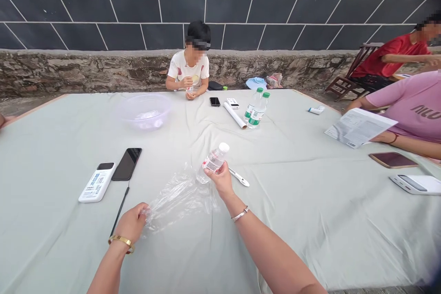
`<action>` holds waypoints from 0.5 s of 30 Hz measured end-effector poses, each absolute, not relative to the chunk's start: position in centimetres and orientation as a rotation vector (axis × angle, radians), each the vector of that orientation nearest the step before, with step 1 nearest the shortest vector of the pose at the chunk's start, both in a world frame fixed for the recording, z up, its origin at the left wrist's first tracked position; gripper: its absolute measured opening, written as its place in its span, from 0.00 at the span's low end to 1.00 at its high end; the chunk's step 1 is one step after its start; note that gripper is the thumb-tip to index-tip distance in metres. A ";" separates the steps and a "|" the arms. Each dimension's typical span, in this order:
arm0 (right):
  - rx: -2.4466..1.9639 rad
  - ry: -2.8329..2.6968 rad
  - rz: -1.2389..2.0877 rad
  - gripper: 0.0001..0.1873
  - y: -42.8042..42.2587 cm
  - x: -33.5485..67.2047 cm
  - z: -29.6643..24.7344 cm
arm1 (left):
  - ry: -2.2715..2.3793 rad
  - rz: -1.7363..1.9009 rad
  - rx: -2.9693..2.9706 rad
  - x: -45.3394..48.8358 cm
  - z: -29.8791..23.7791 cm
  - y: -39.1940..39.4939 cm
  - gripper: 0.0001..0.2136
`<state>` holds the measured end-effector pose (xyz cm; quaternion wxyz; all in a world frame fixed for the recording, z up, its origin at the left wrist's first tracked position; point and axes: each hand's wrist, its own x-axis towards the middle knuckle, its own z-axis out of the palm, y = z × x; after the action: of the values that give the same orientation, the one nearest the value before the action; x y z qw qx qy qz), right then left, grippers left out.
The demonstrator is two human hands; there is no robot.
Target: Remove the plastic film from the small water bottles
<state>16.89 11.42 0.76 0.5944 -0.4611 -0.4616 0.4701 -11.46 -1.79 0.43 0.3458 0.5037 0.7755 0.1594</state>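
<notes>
My right hand (221,180) is wrapped round a small clear bottle (214,160) with a white cap and a red-and-white label. The bottle tilts to the right above the table. Thin clear plastic film (179,197) stretches from beside the bottle down to my left hand (132,223), whose fingers pinch its near-left edge. Whether the film touches the bottle I cannot tell. Just right of my right hand lies a white utility knife (239,177), partly hidden by the hand. A thin black stick or cord (120,211) lies beside my left hand.
A white power bank (97,183) and black phone (127,164) lie left. Beyond stand a translucent bowl (129,121), a white roll (234,115) and two green-capped bottles (257,117). A person (189,71) sits opposite; another at right holds a paper (360,127).
</notes>
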 end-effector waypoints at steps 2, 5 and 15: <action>-1.154 -1.064 1.009 0.31 13.1 17.2 0.6 | 2.052 0.389 1.314 -11.6 0.4 -1.9 0.07; -1.314 -1.110 0.855 0.32 15.0 17.8 0.0 | 1.923 0.452 1.326 -10.5 0.7 -2.1 0.07; -1.472 -1.316 0.674 0.38 16.5 18.1 -0.8 | 1.622 0.565 1.348 -6.2 3.2 -1.9 0.06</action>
<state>18.10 16.46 -0.83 0.5035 -0.6095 -0.5451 0.2791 -6.17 -1.90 3.25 0.4610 0.5479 0.6591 0.2298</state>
